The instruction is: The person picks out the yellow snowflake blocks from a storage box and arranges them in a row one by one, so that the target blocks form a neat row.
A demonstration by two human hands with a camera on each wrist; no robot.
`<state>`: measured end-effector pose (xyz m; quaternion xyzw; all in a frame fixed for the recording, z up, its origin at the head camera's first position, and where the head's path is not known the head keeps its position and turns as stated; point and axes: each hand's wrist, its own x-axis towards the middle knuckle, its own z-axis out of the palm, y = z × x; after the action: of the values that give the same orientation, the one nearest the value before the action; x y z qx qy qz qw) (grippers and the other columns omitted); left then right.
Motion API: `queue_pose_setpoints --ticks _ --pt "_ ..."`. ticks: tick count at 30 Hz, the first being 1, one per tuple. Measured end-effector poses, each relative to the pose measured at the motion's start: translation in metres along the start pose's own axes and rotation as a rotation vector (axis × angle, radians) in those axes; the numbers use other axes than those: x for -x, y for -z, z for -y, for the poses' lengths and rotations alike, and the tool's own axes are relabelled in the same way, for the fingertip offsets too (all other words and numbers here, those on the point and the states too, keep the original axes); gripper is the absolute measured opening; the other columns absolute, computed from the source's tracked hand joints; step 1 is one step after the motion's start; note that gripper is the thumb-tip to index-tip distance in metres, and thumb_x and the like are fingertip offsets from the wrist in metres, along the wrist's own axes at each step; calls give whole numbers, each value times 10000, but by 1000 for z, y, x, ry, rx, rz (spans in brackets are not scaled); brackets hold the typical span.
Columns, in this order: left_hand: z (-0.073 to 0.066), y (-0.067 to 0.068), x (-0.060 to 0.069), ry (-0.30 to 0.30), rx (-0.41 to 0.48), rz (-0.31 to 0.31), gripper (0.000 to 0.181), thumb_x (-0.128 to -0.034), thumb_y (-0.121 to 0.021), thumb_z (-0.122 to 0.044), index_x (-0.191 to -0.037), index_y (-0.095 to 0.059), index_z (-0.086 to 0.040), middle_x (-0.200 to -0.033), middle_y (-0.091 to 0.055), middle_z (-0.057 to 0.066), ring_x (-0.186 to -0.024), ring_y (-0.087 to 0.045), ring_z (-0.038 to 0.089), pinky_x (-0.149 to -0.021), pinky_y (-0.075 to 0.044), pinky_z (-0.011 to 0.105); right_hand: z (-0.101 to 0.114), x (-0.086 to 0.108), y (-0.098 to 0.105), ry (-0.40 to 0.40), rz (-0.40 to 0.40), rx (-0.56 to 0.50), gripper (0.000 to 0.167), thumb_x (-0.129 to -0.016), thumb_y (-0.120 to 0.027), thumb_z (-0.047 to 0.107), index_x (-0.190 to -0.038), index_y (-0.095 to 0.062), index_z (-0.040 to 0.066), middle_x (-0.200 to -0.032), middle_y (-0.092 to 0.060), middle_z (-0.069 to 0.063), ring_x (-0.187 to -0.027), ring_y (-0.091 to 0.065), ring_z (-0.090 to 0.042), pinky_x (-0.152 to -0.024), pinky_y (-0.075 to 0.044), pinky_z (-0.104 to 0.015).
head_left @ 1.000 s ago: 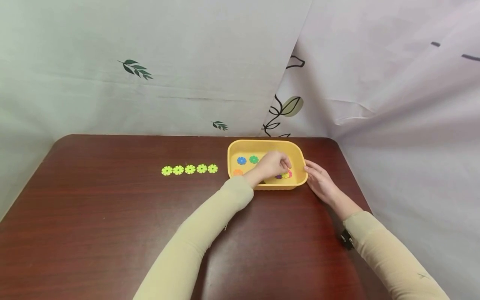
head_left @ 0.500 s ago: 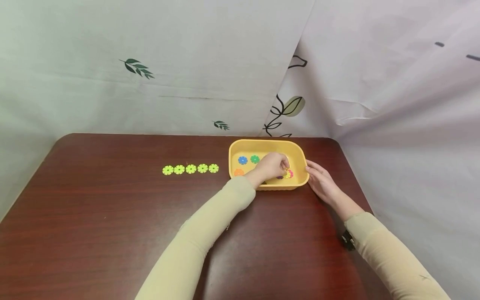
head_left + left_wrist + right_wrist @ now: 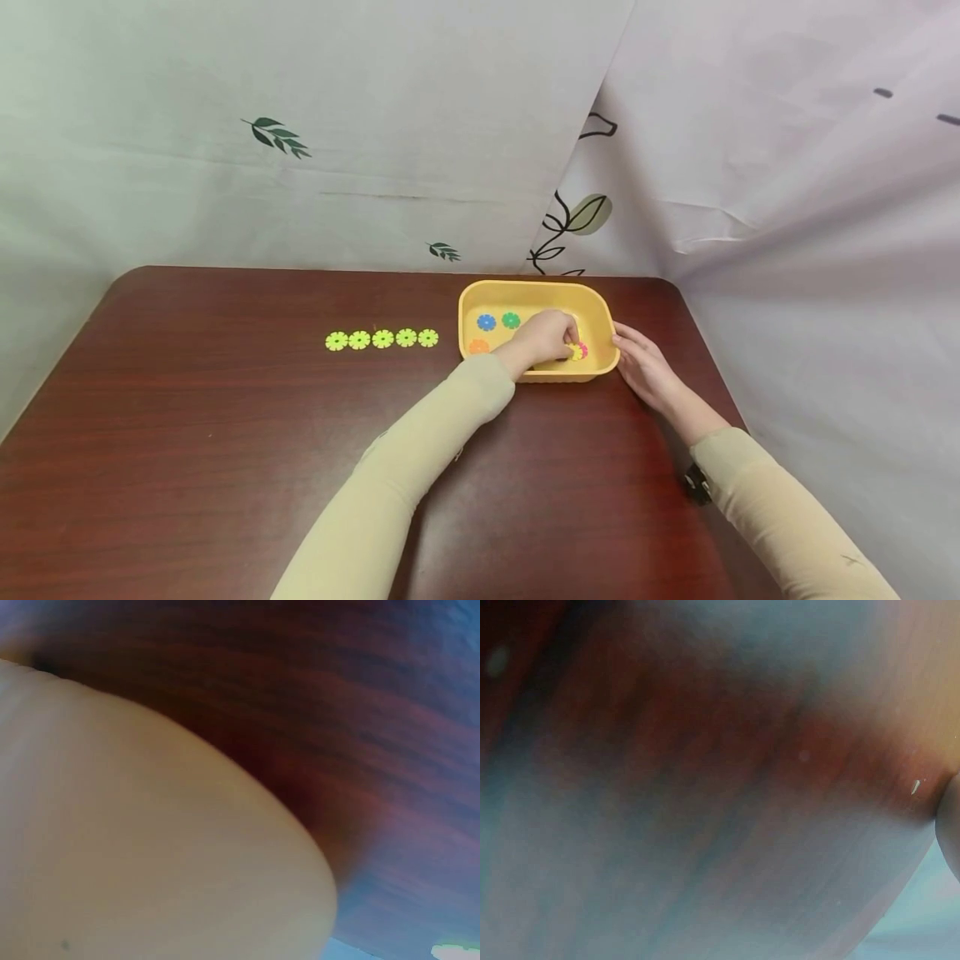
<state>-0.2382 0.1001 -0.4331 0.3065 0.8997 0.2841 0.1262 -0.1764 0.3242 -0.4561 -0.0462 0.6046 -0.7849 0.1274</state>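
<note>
A yellow rectangular basin [image 3: 534, 377] holds several notched flower-shaped discs. My left hand [image 3: 546, 335] reaches inside it, fingertips pinching a yellow disc [image 3: 577, 352] that overlaps a pink disc [image 3: 583, 350]. Farther left in the basin lie a blue disc [image 3: 487, 322], a green disc [image 3: 511, 320] and an orange disc [image 3: 478, 346]. Fingers of my right hand [image 3: 647, 367] rest against the basin's right outer wall, fairly straight. The left wrist view is mostly filled by a pale blurred surface; the right wrist view shows mainly blurred table.
Several yellow-green discs [image 3: 383, 338] lie in a row on the dark reddish-brown table [image 3: 225, 433], left of the basin. Behind the table hangs a pale cloth [image 3: 375, 125] with leaf prints, and it also runs along the right side.
My left hand has lowered slightly within the basin, its fingertips now down at the yellow disc, and it covers the purple disc seen before. My right hand stays at the basin's side.
</note>
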Motion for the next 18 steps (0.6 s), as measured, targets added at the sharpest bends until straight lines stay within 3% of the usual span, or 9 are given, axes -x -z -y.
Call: queue_pose_setpoints --ticks 18 --pt "1 0 1 -14 -24 -2 159 -923 -770 -102 -1081 -772 -82 -1003 -709 20 -971 -607 154 -939 -512 265 2 0 -4 -42 -42 3 282 -1130 -407 58 -1305 -585 189 -1254 -717 107 -1179 -658 2 -1024 -516 -137"
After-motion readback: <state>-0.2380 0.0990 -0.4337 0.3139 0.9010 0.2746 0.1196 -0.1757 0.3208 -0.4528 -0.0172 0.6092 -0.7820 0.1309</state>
